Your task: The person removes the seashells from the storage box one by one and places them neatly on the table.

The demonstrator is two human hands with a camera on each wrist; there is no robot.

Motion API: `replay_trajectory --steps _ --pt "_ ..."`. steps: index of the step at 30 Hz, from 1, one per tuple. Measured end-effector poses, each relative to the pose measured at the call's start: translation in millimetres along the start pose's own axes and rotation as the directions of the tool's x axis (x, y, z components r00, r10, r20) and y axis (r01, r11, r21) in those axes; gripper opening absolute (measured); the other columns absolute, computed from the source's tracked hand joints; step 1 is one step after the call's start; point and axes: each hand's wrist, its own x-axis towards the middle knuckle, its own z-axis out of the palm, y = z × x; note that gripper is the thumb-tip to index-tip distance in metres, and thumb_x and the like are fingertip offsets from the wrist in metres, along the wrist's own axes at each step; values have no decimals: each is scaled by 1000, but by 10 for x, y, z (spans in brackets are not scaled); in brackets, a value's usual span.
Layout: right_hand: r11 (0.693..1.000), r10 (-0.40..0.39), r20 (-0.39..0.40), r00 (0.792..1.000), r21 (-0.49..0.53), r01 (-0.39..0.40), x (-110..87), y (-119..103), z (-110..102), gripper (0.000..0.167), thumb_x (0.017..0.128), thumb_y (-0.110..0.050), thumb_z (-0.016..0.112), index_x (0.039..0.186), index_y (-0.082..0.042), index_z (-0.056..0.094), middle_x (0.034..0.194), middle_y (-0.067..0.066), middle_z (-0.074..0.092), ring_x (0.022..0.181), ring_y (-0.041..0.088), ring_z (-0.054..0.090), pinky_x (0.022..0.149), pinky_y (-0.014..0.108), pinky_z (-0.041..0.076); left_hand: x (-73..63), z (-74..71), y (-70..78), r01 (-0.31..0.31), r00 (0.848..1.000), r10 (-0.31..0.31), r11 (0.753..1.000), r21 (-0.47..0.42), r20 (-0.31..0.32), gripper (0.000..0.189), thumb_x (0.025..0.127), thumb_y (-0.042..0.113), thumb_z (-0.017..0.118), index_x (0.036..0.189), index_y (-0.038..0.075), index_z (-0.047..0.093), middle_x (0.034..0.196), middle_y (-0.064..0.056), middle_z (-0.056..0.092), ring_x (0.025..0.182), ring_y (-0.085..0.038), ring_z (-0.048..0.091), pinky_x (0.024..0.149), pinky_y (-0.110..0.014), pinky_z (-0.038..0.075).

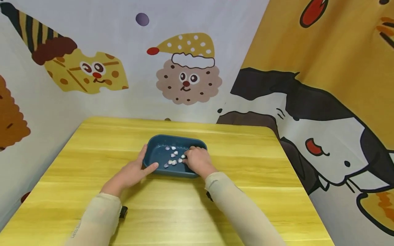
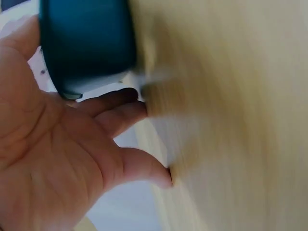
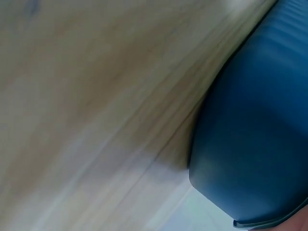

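A dark blue rectangular tray stands on the table, with several small white-and-lilac shell-like pieces scattered on its floor. My left hand is at the tray's left end, its thumb over the near left corner and a finger extended along the left side. In the left wrist view the palm shows, with fingers spread beside the tray wall. Over the tray's right end, my right hand reaches inside with bent fingers, fingertips right at the pieces. I cannot tell whether it pinches one. The right wrist view shows mostly the tray's outer wall.
The tray sits toward the back of a yellow wood-grain table. Behind it hangs a pale curtain printed with cartoon figures, with a yellow printed part at the right. A small black device is at the left wrist.
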Motion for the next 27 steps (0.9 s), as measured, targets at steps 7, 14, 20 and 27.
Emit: replay_trajectory --steps 7,14,20,27 --pt "1000 3 -1 1000 19 -3 -3 22 -32 39 103 -52 68 137 -34 74 121 -4 77 112 20 72 97 40 61 -30 11 45 8 1000 -8 1000 -18 -27 104 104 74 46 169 33 -23 163 -39 38 135 -61 56 112 -76 42" --pt "998 -38 46 998 50 35 -12 32 -63 33 106 -47 66 138 -43 72 135 -11 74 127 16 68 102 40 59 -42 43 41 22 999 -22 1000 -7 -49 104 103 77 43 170 29 -21 163 -40 37 139 -64 50 112 -82 36" --pt "987 -69 -24 997 142 71 -32 49 -25 18 102 -36 74 117 -34 84 119 -13 81 112 13 74 95 39 61 -51 68 20 35 998 -36 999 -11 -55 103 104 75 44 172 27 -17 165 -39 34 140 -65 49 111 -82 37" --pt "990 -61 -28 998 124 64 -11 61 -9 15 100 -35 77 112 -31 85 115 -10 81 108 12 75 93 38 62 -34 69 18 24 997 -25 1000 -16 -71 103 104 77 43 172 25 -14 164 -39 36 140 -65 50 115 -87 26"
